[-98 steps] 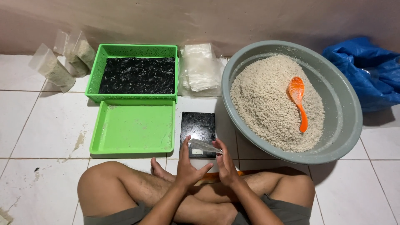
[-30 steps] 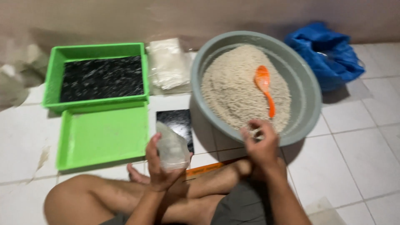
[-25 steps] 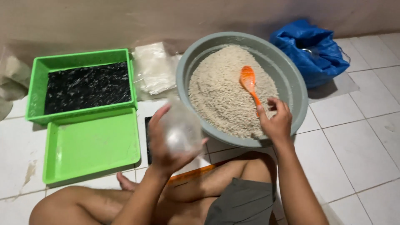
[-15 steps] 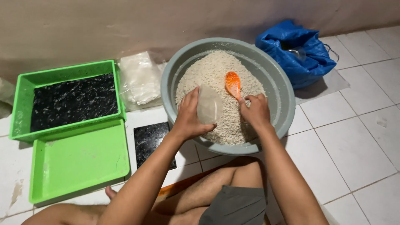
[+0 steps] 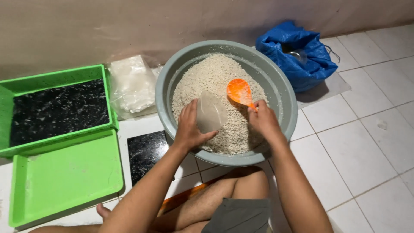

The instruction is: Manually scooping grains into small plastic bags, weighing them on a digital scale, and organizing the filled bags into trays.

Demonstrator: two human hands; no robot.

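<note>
Left hand point(image 5: 189, 129) pinches a clear bag point(image 5: 210, 114), apparently empty, over the rice point(image 5: 207, 82); at its 3 o'clock, right hand point(image 5: 262, 121) closes on the orange scoop point(image 5: 239, 91). Filling looks barely begun.

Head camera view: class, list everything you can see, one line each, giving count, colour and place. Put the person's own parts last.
basin: one, grey, on the floor, centre
grains: a heap, off-white, filling the basin
spoon: one, orange, over the grains, gripped by the right hand
small bag: one, clear, held open over the grains
green basket: one, black lining, left
green tray: one, front left
black slab: one, beside the tray
stack of bags: clear, by the wall
blue bag: one, right rear
left hand: holds the small bag
right hand: holds the spoon
legs: bare, crossed
</note>
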